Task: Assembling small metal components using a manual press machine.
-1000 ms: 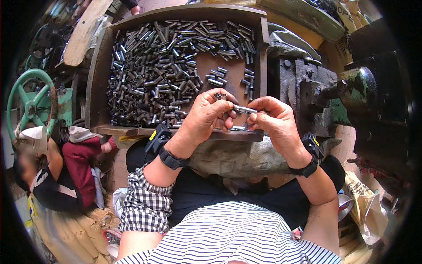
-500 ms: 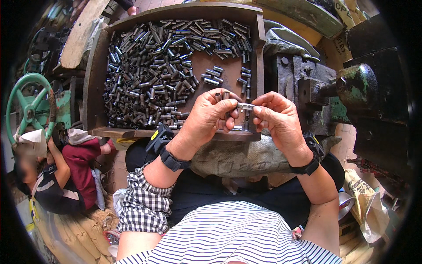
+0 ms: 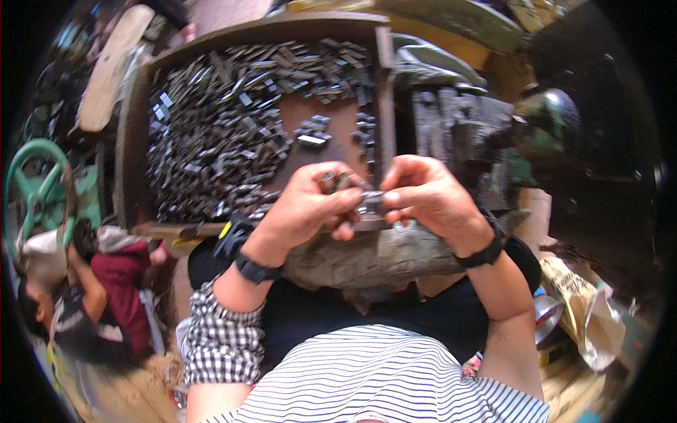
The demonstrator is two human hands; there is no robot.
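Observation:
My left hand (image 3: 310, 204) is closed, its thumb and fingers pinching one end of a short metal sleeve (image 3: 371, 200). More short, tube-like sleeves (image 3: 328, 182) are tucked in its curled fingers; blur hides how many. From the other side my right hand (image 3: 431, 204) pinches the far end of the same sleeve between thumb and fingertips. Both hands are over the near right corner of a shallow brown box (image 3: 385, 106). Inside it lies a large heap of dark metal sleeves (image 3: 218, 134), and a small separate cluster of sleeves (image 3: 312, 132) rests on the bare bottom.
A dark, greasy machine (image 3: 550, 127) stands close on the right. Under the box's front edge is a grey sack (image 3: 352, 261). To the left a co-worker (image 3: 92, 303) sits beside a green handwheel (image 3: 44, 185). A torn paper bag (image 3: 589, 317) lies at lower right.
The view has swung and blurred, so the box appears further left. Both hands have come slightly nearer to me, still joined at the sleeve.

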